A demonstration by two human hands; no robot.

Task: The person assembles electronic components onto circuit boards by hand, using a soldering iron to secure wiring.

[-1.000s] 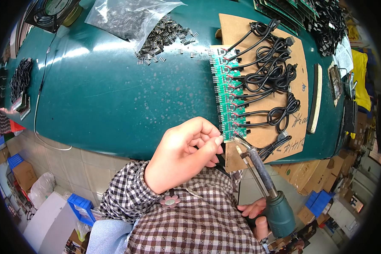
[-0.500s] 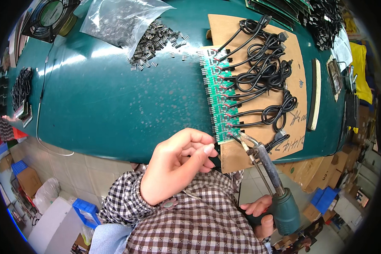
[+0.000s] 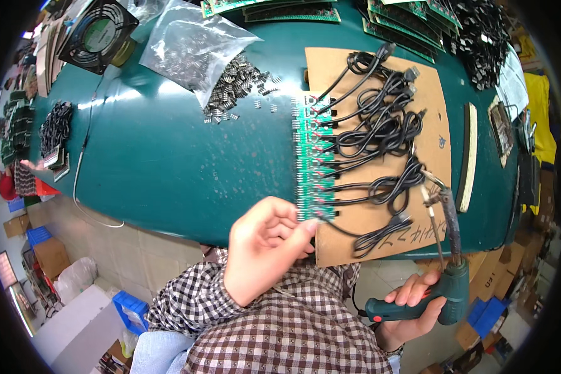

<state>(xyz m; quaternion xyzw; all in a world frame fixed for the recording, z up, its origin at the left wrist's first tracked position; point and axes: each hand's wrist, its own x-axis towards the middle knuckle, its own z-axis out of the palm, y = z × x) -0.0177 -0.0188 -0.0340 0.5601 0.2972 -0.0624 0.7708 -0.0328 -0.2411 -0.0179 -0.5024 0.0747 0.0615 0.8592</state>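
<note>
A row of joined green circuit boards (image 3: 306,156) lies along the left edge of a brown cardboard sheet (image 3: 427,234). Black cables (image 3: 386,134), coiled and bundled, run from the boards' right side across the cardboard; small red wires show at the joints. My left hand (image 3: 265,249) is closed, thumb and curled fingers pinching the near end of the board row; the exact contact is partly hidden. In my right hand (image 3: 417,305) is a dark green soldering gun (image 3: 452,293), gripped by its handle. Its tip points up over the cardboard's right part, near a coiled cable and apart from the boards.
Small black components (image 3: 237,87) spill from a clear plastic bag (image 3: 193,47) at the back. A fan (image 3: 100,37) stands back left. Stacked circuit boards (image 3: 405,28) lie at the far edge. A pale wooden strip (image 3: 467,159) lies to the right. Bundled black cables (image 3: 56,128) sit far left.
The soldering gun has moved right, away from the near end of the boards. That end has shifted slightly left on the cardboard along with my left hand. The whole view has shifted too.
</note>
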